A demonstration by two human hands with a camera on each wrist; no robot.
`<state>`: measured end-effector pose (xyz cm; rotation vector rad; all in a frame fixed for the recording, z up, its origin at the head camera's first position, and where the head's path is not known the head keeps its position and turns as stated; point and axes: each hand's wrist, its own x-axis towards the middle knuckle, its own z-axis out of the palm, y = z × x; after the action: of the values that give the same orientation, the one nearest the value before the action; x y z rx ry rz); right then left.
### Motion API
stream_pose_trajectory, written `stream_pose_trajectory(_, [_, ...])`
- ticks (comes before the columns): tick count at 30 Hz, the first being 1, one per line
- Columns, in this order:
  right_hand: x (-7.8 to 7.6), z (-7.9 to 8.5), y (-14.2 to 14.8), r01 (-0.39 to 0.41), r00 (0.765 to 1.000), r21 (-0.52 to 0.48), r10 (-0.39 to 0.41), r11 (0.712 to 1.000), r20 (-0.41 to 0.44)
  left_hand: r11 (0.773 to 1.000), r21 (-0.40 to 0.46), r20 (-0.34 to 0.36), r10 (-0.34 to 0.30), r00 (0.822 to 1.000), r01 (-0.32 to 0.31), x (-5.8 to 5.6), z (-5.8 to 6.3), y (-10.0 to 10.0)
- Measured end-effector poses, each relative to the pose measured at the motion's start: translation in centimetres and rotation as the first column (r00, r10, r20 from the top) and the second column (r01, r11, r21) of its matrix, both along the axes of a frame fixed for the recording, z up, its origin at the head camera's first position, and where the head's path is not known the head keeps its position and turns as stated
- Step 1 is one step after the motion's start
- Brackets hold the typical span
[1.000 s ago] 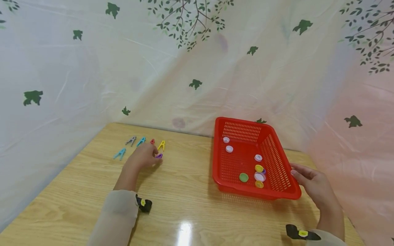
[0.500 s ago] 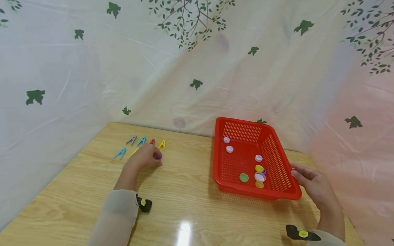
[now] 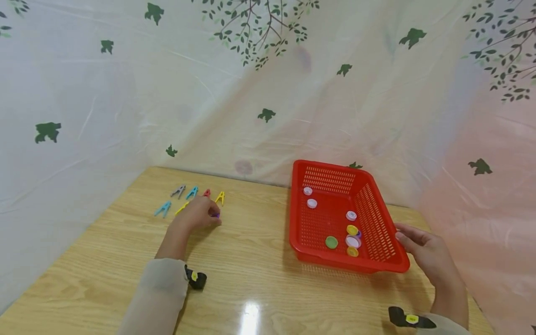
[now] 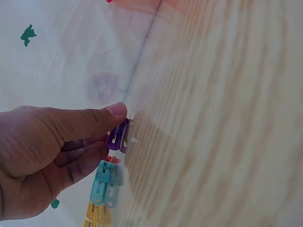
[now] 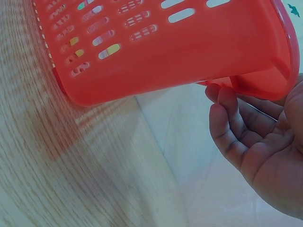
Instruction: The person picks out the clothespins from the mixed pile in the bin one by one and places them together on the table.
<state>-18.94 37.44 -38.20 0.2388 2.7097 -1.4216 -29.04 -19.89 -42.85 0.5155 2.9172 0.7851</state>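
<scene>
In the head view my left hand [image 3: 193,213] is at the left part of the table, its thumb and fingers pinching a purple clothespin [image 4: 114,136] low over the wood. Around it lie more clothespins: a yellow one [image 3: 220,197], a red one [image 3: 207,193] partly covered by the hand, blue ones [image 3: 163,209] and a grey one [image 3: 178,190]. Another yellow clothespin [image 3: 182,207] pokes out behind the hand. On the right, my right hand [image 3: 433,256] grips the rim of a red plastic basket [image 3: 295,218], thumb on top and fingers beneath.
Several bottle caps lie inside the basket, among them a green one [image 3: 331,242], a yellow one [image 3: 352,230] and white ones [image 3: 311,203]. Wood-grain tabletop [image 3: 251,260] stretches between the hands. A leaf-patterned sheet [image 3: 234,116] hangs behind the table.
The left hand has shifted very slightly with the purple clothespin, which sits a little lower. A yellow clothespin formerly hidden behind that hand now shows. The right hand and basket stay put.
</scene>
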Motion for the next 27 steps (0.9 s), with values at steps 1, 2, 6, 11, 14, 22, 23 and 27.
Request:
stream_pose_trajectory(1, [0.0,0.0,0.0,0.000,1.000,0.002,0.000,1.000,-0.001,1.000,0.000,0.000,0.002,1.000,-0.002,0.0,0.0,0.0])
stream_pose_trajectory(2, [0.0,0.0,0.0,0.001,1.000,-0.001,-0.001,1.000,0.000,1.000,-0.001,0.000,0.001,1.000,-0.001,0.0,0.0,0.0])
stream_pose_trajectory(6, [0.0,-0.1,-0.1,0.007,1.000,-0.001,-0.007,1.000,0.004,1.000,-0.009,-0.005,-0.004,1.000,0.004,0.0,0.0,0.0])
stream_pose_trajectory(11, [-0.1,-0.2,-0.1,0.007,1.000,0.006,-0.007,1.000,0.002,1.000,-0.006,-0.006,-0.014,1.000,0.014,0.0,0.3,-0.1])
stream_pose_trajectory(14, [-0.1,-0.2,-0.3,0.005,1.000,0.006,-0.005,1.000,0.001,1.000,-0.007,-0.025,-0.011,1.000,0.011,0.3,0.7,-0.2])
stream_pose_trajectory(22, [-0.3,-0.1,-0.4,0.002,1.000,0.007,-0.002,1.000,0.006,0.999,0.009,-0.106,-0.045,0.993,0.046,0.6,1.7,-0.1])
stream_pose_trajectory(23, [-0.3,-0.1,-0.4,0.001,1.000,0.012,-0.001,1.000,0.002,0.999,0.016,-0.113,-0.048,0.992,0.050,0.6,1.8,0.0])
stream_pose_trajectory(27, [-0.4,-0.1,-0.3,-0.002,1.000,0.018,0.002,1.000,-0.008,0.998,0.011,-0.140,-0.061,0.988,0.064,0.6,2.3,0.5])
